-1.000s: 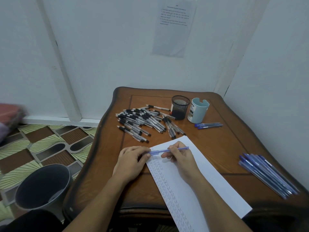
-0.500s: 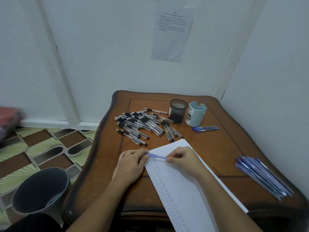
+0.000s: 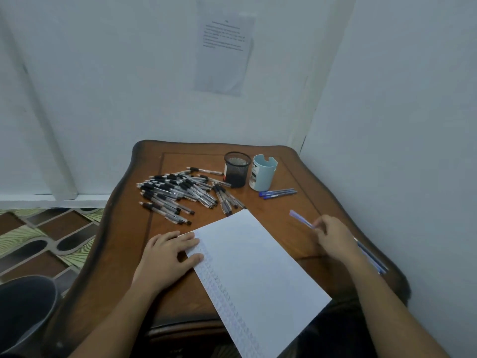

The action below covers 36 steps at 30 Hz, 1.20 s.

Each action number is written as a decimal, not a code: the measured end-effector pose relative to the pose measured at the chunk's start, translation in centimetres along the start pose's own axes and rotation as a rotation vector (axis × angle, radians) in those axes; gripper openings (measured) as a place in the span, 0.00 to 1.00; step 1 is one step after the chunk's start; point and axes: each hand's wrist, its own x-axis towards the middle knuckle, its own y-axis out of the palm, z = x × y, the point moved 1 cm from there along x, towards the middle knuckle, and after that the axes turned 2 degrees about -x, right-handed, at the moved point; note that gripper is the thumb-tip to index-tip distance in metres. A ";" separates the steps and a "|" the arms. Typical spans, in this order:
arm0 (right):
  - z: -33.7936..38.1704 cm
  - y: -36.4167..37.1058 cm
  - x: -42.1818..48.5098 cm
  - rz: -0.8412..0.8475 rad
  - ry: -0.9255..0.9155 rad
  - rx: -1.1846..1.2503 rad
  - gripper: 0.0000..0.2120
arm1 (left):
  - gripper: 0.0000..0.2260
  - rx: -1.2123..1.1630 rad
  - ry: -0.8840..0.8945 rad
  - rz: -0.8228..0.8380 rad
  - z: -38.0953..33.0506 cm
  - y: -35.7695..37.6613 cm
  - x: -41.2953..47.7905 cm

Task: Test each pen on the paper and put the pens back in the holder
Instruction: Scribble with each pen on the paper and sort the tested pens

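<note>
Now blue pen in right hand

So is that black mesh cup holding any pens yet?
Apparently empty: nothing sticks up above the rim of the black mesh cup, and the black pens lie in a heap beside it on the table.

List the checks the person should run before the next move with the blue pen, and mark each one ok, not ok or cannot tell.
1. Blue pen gripped in right hand: ok.
2. Left hand flat on the paper's left edge, steadying it: ok.
3. Pen capped: cannot tell, it is blurred.
4. Mesh holder upright, mouth open: ok.
5. Pale blue holder upright, mouth open: ok.
6. Path from hand to holders free: ok, only three blue pens lie flat beside the pale blue holder.
</note>
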 end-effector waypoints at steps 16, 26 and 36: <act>-6.1 -3.5 0.1 -0.131 0.177 -0.047 0.03 | 0.34 -0.003 0.006 -0.057 -0.1 0.3 0.3; 2.5 4.3 8.5 0.089 -0.054 -0.076 0.19 | 0.35 -0.015 -0.006 -0.018 0.0 0.2 0.5; 5.8 7.4 11.4 0.165 -0.004 -0.194 0.09 | 0.36 -0.018 -0.001 -0.034 0.4 0.2 0.7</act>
